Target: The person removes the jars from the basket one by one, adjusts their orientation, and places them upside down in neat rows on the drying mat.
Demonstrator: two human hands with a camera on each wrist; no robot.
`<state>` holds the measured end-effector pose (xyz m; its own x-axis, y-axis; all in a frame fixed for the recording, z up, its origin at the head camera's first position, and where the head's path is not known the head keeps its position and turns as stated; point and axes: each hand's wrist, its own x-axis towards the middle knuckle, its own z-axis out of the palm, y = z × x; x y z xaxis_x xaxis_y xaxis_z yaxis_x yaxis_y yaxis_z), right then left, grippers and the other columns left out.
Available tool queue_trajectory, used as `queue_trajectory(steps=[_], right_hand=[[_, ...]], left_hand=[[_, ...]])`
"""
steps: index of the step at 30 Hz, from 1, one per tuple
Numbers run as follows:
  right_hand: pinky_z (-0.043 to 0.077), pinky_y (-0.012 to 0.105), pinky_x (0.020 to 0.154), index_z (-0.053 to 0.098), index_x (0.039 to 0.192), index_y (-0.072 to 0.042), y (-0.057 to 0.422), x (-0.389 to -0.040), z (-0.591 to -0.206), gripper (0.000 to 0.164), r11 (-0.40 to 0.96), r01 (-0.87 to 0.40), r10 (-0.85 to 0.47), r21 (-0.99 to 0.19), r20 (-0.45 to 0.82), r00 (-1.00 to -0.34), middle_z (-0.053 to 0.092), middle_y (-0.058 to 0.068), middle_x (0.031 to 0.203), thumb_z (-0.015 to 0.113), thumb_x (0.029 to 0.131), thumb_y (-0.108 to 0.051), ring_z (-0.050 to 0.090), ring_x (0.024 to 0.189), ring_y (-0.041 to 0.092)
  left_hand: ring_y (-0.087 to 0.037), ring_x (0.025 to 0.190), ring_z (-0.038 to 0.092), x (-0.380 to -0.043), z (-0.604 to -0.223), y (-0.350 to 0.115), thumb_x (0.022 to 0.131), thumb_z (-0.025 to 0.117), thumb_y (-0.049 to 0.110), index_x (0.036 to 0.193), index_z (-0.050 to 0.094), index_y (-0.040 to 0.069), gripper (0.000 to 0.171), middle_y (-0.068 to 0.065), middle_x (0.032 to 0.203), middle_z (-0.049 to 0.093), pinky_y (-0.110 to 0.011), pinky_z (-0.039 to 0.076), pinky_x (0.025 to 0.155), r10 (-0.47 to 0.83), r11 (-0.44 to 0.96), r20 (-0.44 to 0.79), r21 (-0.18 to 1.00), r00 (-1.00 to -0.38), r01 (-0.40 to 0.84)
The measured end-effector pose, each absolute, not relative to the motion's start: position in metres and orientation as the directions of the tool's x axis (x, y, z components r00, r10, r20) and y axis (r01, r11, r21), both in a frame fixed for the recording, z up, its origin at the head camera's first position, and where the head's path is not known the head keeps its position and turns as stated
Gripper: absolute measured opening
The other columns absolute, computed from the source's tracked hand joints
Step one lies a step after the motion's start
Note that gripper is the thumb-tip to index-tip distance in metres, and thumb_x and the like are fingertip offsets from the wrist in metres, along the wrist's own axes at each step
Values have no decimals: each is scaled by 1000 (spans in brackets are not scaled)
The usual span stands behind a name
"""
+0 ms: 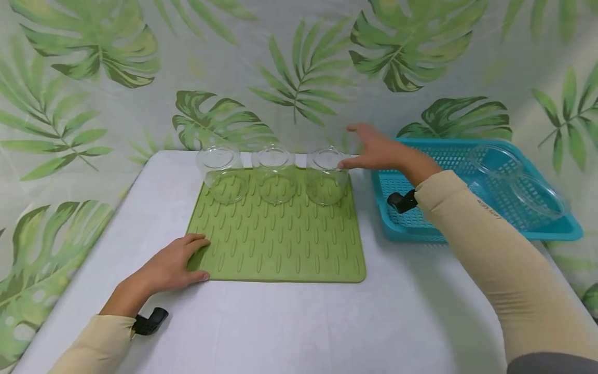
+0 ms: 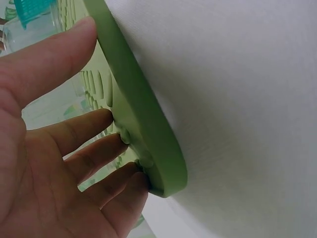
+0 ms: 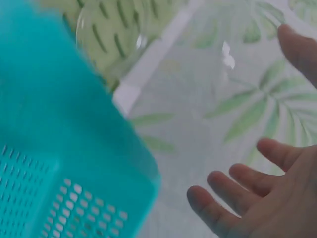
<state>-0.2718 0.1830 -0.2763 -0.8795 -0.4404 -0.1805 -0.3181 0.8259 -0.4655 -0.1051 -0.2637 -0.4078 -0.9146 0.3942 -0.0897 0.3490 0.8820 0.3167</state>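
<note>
A green ridged drying mat lies on the table. My left hand rests at its front left corner; in the left wrist view the fingertips touch the mat's edge and the thumb is spread apart. Along the far edge stand three clear cups in a row: a left cup, a middle cup and a right cup. My right hand is beside the right cup, fingers spread and holding nothing, its thumb overlapping the rim in the head view. The right wrist view shows the palm open.
To the right sits a blue perforated basket with two clear cups, a far cup and a near cup, lying in it. My right forearm crosses over the basket's left side. A leaf-patterned curtain hangs behind the white table.
</note>
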Motion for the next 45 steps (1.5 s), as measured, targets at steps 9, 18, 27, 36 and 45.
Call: queue_trajectory(steps=[9, 18, 27, 36, 45], right_hand=[[34, 68, 107, 16, 158, -3, 241, -246, -244, 89, 876, -359, -420, -322, -145, -896, 21, 28, 161, 63, 94, -44, 31, 141, 50], [35, 73, 101, 12, 158, -2, 289, -221, -230, 88, 893, -342, -388, -293, -116, -914, 20, 33, 159, 64, 96, -36, 30, 137, 55], [37, 76, 95, 7, 158, 0, 354, -197, -238, 90, 956, -205, -225, -210, -72, -972, 17, 38, 157, 61, 97, -38, 34, 128, 62], [27, 81, 95, -2, 154, 12, 396, -183, -253, 93, 963, -88, -114, -255, -89, -989, 6, 43, 155, 57, 100, -36, 25, 129, 66], [27, 80, 92, 1, 156, 7, 442, -177, -291, 92, 958, -4, -2, -288, 10, -1000, 15, 47, 150, 60, 99, -34, 20, 132, 67]], left_hand=[[-48, 131, 48, -104, -409, -266, 81, 81, 32, 137, 53, -3, 72, -26, 143, 50, -61, 44, 105, 395, 882, -79, 311, -915, 353], [-48, 132, 47, -105, -408, -263, 81, 81, 32, 138, 52, -3, 73, -26, 145, 49, -60, 44, 105, 395, 879, -87, 326, -915, 349], [-48, 133, 47, -105, -407, -261, 82, 79, 31, 139, 52, -3, 72, -25, 146, 47, -60, 43, 106, 392, 883, -101, 320, -914, 344], [-49, 134, 45, -104, -410, -262, 83, 78, 29, 140, 50, -4, 71, -26, 147, 46, -61, 43, 106, 387, 884, -92, 318, -917, 342], [-49, 133, 46, -104, -410, -261, 83, 78, 27, 139, 51, -5, 70, -27, 147, 47, -60, 43, 106, 395, 881, -81, 317, -915, 352]])
